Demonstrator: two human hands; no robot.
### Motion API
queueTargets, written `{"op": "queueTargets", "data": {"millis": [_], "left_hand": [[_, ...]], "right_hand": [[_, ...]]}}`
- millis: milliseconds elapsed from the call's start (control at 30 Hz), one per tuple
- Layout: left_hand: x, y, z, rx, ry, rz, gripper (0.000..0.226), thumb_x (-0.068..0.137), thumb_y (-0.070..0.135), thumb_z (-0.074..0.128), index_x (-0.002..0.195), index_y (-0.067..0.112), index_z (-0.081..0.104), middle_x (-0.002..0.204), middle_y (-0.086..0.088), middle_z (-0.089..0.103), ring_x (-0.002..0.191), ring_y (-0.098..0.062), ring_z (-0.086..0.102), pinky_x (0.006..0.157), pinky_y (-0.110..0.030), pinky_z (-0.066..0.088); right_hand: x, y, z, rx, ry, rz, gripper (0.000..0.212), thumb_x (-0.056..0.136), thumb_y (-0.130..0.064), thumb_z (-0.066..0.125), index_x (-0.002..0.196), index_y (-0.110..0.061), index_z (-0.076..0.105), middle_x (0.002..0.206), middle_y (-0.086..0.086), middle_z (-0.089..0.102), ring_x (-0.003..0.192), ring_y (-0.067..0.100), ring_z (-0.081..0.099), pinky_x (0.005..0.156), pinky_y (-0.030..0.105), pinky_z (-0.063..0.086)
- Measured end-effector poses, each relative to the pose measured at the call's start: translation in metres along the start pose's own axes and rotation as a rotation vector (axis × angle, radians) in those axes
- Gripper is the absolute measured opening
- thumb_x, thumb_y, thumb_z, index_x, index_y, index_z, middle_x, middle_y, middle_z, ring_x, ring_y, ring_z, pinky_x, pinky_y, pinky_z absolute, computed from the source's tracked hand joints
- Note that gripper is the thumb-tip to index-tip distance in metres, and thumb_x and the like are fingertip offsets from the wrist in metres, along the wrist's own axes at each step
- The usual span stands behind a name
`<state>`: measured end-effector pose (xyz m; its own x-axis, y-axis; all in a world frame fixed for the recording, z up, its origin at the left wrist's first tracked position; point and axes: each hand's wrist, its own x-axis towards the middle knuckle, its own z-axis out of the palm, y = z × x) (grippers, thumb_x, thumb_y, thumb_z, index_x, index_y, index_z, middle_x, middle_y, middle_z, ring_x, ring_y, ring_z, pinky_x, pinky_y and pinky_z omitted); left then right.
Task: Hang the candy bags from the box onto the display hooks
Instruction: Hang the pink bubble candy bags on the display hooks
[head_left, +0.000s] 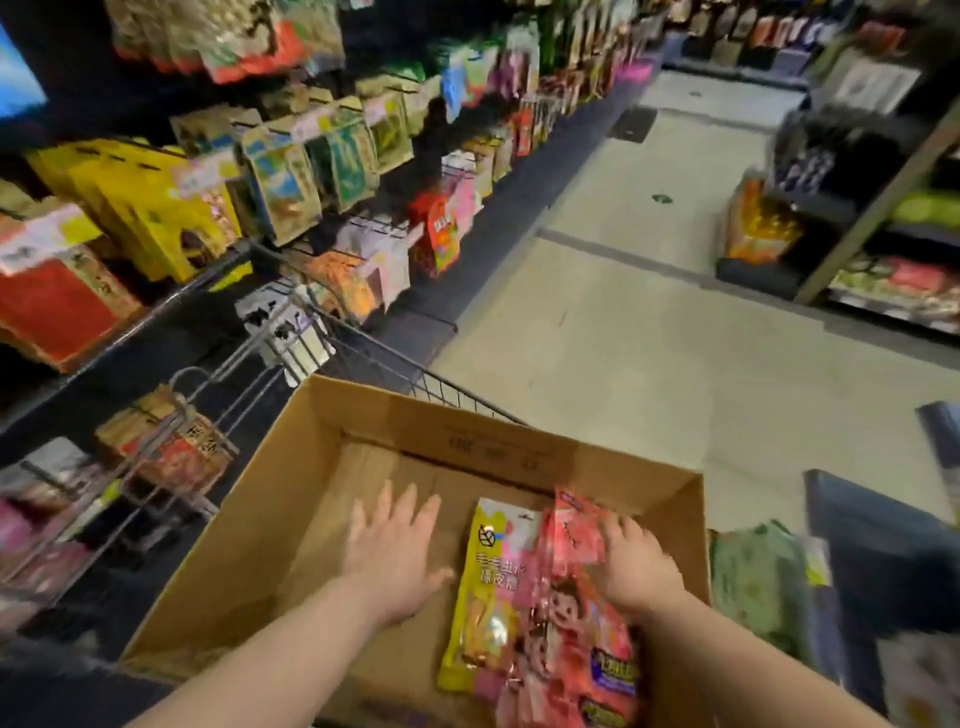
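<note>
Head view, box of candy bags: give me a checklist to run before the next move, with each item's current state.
1. Candy bags remain in the cardboard box: ok.
2. Right hand on the pink bags: ok; closed grip, cannot tell.
3. Left hand free, fingers spread over the bare box floor: ok.
4. Empty display hooks within view at left: ok.
5. Hang hole of the yellow bag intact: cannot tell, blurred.
</note>
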<state>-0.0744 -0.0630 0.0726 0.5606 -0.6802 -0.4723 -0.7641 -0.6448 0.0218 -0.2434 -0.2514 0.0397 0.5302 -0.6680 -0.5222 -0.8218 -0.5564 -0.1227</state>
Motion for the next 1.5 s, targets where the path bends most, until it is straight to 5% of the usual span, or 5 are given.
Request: {"op": "queueTargets", "data": {"millis": [500, 733, 1000, 1200, 1500], "left_hand": [[0.084, 0.076, 0.082, -0.387, -0.455, 0.179, 0.080, 0.091, 0.050, 0.054, 0.153, 0.018, 0.016, 0.160, -0.008, 0.020, 0.146, -0.022, 0.023, 0.114, -0.028, 0.025], [0.105, 0.108, 0.097, -1.086, -0.461, -0.157, 0.034, 0.088, 0.031, 0.067, 0.114, 0.011, 0.058, 0.102, -0.008, 0.068, 0.079, -0.019, 0.063, 0.060, -0.024, 0.052], [0.119, 0.065, 0.125, -1.210, -0.429, -0.420, 0.017, 0.084, 0.002, 0.070, 0.098, 0.005, 0.059, 0.086, -0.017, 0.068, 0.067, -0.027, 0.061, 0.065, -0.033, 0.051], [0.104, 0.026, 0.125, -1.269, -0.421, -0.512, 0.028, 0.083, 0.003, 0.071, 0.104, 0.009, 0.054, 0.098, -0.024, 0.069, 0.088, -0.038, 0.068, 0.083, -0.051, 0.055], [0.053, -0.029, 0.087, -1.477, -0.147, -0.508, 0.025, 0.084, -0.005, 0.065, 0.107, 0.003, 0.058, 0.095, -0.024, 0.072, 0.088, -0.041, 0.069, 0.086, -0.056, 0.053]], "right_hand": [[0.026, 0.048, 0.123, 0.678, -0.125, 0.426, 0.048, 0.095, -0.038, 0.046, 0.136, -0.013, 0.048, 0.138, 0.016, 0.048, 0.126, 0.032, 0.047, 0.107, 0.039, 0.038], [0.029, 0.042, 0.130, 0.771, -0.170, 0.374, 0.054, 0.078, -0.042, 0.072, 0.127, -0.025, 0.055, 0.133, 0.004, 0.041, 0.123, 0.023, 0.047, 0.107, 0.035, 0.039], [0.030, 0.036, 0.147, 0.901, 0.035, 0.504, 0.050, 0.085, -0.028, 0.064, 0.131, -0.017, 0.047, 0.128, 0.010, 0.054, 0.115, 0.029, 0.057, 0.099, 0.034, 0.044], [0.027, 0.009, 0.143, 1.190, -0.195, 0.467, 0.024, 0.086, -0.008, 0.065, 0.110, -0.007, 0.061, 0.086, 0.001, 0.068, 0.076, 0.015, 0.065, 0.066, 0.023, 0.055], [0.001, -0.013, 0.087, 1.312, -0.048, 0.234, 0.029, 0.094, -0.017, 0.057, 0.123, -0.017, 0.059, 0.108, 0.002, 0.069, 0.100, 0.018, 0.064, 0.095, 0.041, 0.051]]}}
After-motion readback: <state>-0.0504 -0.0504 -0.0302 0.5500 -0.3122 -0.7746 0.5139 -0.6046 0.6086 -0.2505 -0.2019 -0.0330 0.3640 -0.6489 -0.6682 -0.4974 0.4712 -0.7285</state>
